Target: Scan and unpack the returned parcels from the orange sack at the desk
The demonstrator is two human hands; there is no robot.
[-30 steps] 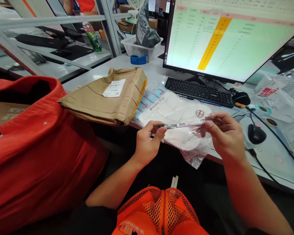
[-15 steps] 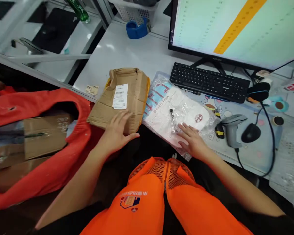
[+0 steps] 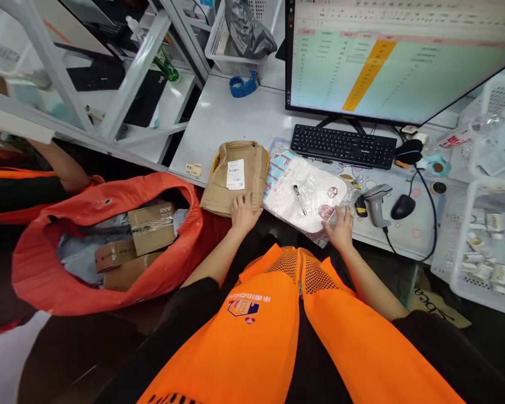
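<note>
My left hand point(image 3: 244, 214) rests with its fingers on the near edge of a creased brown cardboard parcel point(image 3: 219, 193), which bears a white printed label point(image 3: 235, 174). Its thumb stands out to the side. Beside the parcel lies a flat pack in clear bubble wrap point(image 3: 284, 197), with white and light-blue printing and a round reddish mark. A small black-capped clear tube point(image 3: 299, 200) lies on top of it. My right hand point(image 3: 340, 229) touches the pack's near right corner, thumb and fingers apart.
Behind are a black keyboard point(image 3: 343, 147) and a monitor point(image 3: 387, 67). A grey barcode scanner point(image 3: 375, 205) and a mouse point(image 3: 403, 207) stand right. An orange-red sack point(image 3: 109, 205) holding cartons is at left, near another person's arm point(image 3: 63, 163). White baskets point(image 3: 460, 264) stand far right.
The view has shifted, showing more of the sack and the right-hand baskets. My left hand has moved to the parcel's near edge; my right hand has slid to the pack's right corner.
</note>
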